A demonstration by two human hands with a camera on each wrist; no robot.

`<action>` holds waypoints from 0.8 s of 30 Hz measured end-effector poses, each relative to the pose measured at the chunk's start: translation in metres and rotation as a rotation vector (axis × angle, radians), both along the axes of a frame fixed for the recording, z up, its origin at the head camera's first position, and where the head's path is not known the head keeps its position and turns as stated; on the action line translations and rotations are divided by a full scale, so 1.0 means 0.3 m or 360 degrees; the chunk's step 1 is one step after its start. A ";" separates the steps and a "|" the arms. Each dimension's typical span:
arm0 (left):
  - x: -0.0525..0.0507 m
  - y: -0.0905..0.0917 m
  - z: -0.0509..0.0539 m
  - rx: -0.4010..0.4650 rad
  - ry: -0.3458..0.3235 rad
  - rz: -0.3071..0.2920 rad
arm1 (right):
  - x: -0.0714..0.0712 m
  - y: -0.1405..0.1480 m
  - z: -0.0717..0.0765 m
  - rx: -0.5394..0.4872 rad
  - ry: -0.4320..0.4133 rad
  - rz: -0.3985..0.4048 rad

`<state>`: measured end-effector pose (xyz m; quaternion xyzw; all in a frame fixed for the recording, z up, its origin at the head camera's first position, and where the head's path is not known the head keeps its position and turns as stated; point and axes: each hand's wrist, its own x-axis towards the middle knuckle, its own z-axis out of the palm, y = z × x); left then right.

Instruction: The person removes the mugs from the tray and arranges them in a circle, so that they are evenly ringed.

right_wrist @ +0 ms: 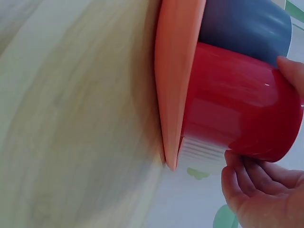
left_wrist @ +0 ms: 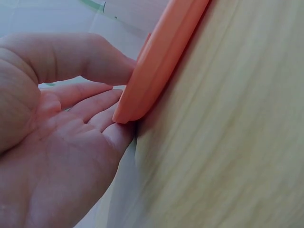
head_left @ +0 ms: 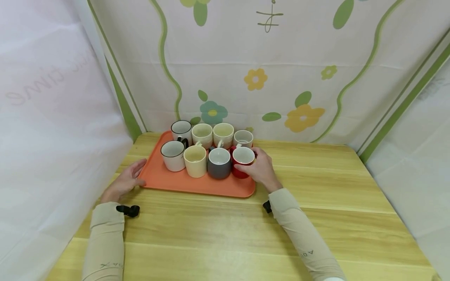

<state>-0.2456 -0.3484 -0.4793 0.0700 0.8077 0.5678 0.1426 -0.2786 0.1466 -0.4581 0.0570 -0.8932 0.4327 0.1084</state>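
- Left hand (head_left: pixel 124 182) at the near left corner of the orange tray (head_left: pixel 207 187): thumb over the rim, fingers fairly straight along the outer side, the edge held lightly between.
- Right hand (head_left: pixel 263 168) wrapped partway round the red mug (right_wrist: pixel 232 102), thumb one side, fingers the other, spread to its width.
- Red mug upright at the right end of the front row, inside the tray's rim; dark grey mug (head_left: pixel 219 169) just beside it, small white mug (head_left: pixel 243 137) behind.
- Eight mugs, two rows of four; tray flat on the wooden table (head_left: pixel 218 234).
- Risk, likeliest: a sideways push on the red mug knocks the grey one — little room between them.
- Handles point toward the back row; pushing back could clink or chip.
- If the left hand raised its corner alone, the tilt might slide the mugs rightward — smooth bases, I'd guess.
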 end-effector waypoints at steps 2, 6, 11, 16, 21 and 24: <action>-0.001 -0.001 0.000 0.0009 0.0002 -0.0002 | -0.005 -0.002 0.001 0.0010 0.0021 -0.0016; -0.003 -0.002 -0.004 0.0028 0.0000 0.0000 | -0.010 -0.005 0.001 0.0005 0.0049 -0.0032; -0.003 -0.003 -0.008 0.0029 0.0000 -0.0004 | -0.010 -0.005 -0.003 -0.0025 0.0075 -0.0043; -0.005 -0.003 -0.012 0.0017 0.0002 -0.0007 | -0.004 0.005 0.016 -0.0039 0.0098 -0.0051; -0.008 -0.003 -0.015 -0.0008 0.0008 -0.0007 | 0.003 0.042 0.065 -0.0048 0.0121 -0.0045; -0.009 -0.001 -0.016 -0.0004 -0.0002 -0.0006 | 0.002 0.084 0.092 -0.0049 0.0134 -0.0051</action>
